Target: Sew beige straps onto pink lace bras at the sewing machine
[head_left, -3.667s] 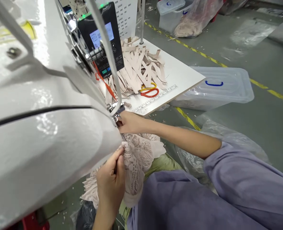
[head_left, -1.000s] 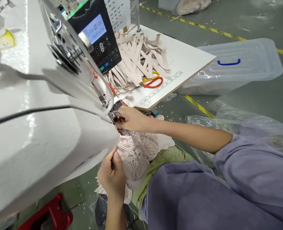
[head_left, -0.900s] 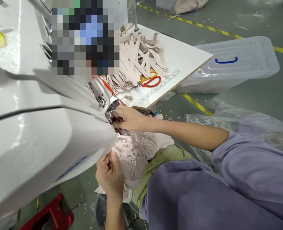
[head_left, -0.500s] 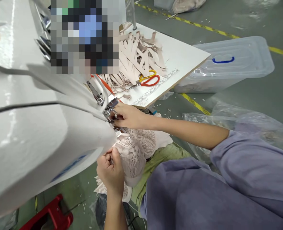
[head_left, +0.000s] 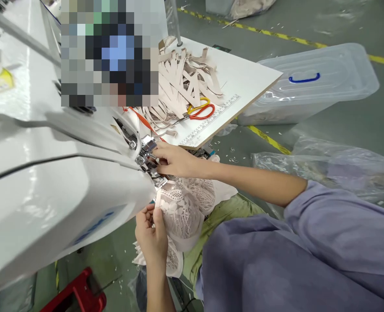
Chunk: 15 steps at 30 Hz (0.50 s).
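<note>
A narrow pale strip [head_left: 158,199] runs from the metal presser foot [head_left: 160,182] of a white sewing machine [head_left: 58,190] down to my left hand [head_left: 151,232]. The thumb and curled fingers of that hand pinch its end. My right hand [head_left: 175,160] is at the machine's metal fittings, its fingers bent and closed together. Those fittings hide the fingertips and whatever they grip. Below both hands hangs a beige lace bra [head_left: 183,214], its upper edge at the presser foot and its cups lying over my lap.
On the white tabletop [head_left: 244,71] lie many beige fabric strips [head_left: 179,78], scissors [head_left: 201,110] with red and yellow handles, and a printed ruler [head_left: 211,125]. A lidded clear plastic box [head_left: 325,73] stands beyond. Below are a red stool [head_left: 78,292] and plastic sheeting [head_left: 335,162].
My left hand has drawn slightly down from the presser foot, and a length of pale strip now shows above its thumb. My right hand stays at the fittings. The view has shifted slightly.
</note>
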Each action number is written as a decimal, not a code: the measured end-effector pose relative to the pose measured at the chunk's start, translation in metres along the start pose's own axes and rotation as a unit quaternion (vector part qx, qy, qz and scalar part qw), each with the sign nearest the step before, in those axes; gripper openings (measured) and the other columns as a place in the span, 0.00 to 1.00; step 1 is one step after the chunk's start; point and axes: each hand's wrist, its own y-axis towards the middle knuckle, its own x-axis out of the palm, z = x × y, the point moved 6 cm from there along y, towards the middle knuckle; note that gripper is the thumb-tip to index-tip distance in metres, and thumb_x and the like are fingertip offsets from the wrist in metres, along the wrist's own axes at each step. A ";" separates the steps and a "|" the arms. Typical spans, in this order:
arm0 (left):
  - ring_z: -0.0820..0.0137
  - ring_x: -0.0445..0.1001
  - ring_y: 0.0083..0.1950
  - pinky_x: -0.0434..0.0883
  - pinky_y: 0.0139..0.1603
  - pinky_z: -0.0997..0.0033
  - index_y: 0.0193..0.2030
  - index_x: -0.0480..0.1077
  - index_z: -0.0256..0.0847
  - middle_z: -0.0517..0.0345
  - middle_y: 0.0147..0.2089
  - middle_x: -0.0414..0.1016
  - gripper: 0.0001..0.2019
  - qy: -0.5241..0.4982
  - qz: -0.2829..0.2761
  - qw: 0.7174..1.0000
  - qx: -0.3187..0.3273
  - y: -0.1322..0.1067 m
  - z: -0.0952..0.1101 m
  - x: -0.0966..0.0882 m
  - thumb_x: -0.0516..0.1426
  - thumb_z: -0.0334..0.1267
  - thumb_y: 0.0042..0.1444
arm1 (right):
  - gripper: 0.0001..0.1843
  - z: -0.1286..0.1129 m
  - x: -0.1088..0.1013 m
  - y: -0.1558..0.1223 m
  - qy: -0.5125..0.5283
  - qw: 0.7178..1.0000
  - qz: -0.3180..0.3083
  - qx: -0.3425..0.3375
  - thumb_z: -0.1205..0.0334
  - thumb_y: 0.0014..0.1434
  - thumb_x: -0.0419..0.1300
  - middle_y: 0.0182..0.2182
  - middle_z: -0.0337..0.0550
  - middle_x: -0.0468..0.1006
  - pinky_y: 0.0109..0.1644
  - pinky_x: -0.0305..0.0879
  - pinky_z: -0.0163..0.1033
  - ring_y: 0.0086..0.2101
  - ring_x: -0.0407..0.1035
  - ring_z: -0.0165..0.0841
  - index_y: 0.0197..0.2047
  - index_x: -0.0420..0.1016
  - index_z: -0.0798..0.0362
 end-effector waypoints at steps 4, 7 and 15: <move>0.71 0.66 0.27 0.62 0.29 0.74 0.31 0.68 0.41 0.62 0.25 0.66 0.19 -0.015 -0.102 0.994 -0.033 -0.007 -0.012 0.001 0.50 0.52 0.66 | 0.05 0.003 0.005 0.001 0.010 1.000 0.026 0.010 0.72 0.53 0.59 0.41 0.42 0.69 0.41 0.59 0.36 0.36 0.63 0.29 0.34 0.71 0.55; 0.72 0.61 0.26 0.59 0.28 0.73 0.25 0.59 0.43 0.64 0.22 0.58 0.22 -0.046 -0.129 0.989 -0.052 -0.018 -0.006 0.006 0.47 0.51 0.68 | 0.03 -0.004 0.003 -0.006 0.038 0.998 0.045 0.013 0.71 0.54 0.59 0.41 0.43 0.69 0.43 0.61 0.38 0.38 0.64 0.31 0.32 0.69 0.55; 0.70 0.69 0.34 0.65 0.34 0.73 0.35 0.68 0.42 0.59 0.33 0.71 0.16 -0.222 -0.417 0.880 0.050 -0.104 0.075 0.111 0.47 0.47 0.68 | 0.08 -0.001 -0.073 -0.099 0.386 0.887 0.103 0.232 0.64 0.58 0.64 0.31 0.37 0.77 0.21 0.52 0.28 0.18 0.55 0.20 0.37 0.67 0.51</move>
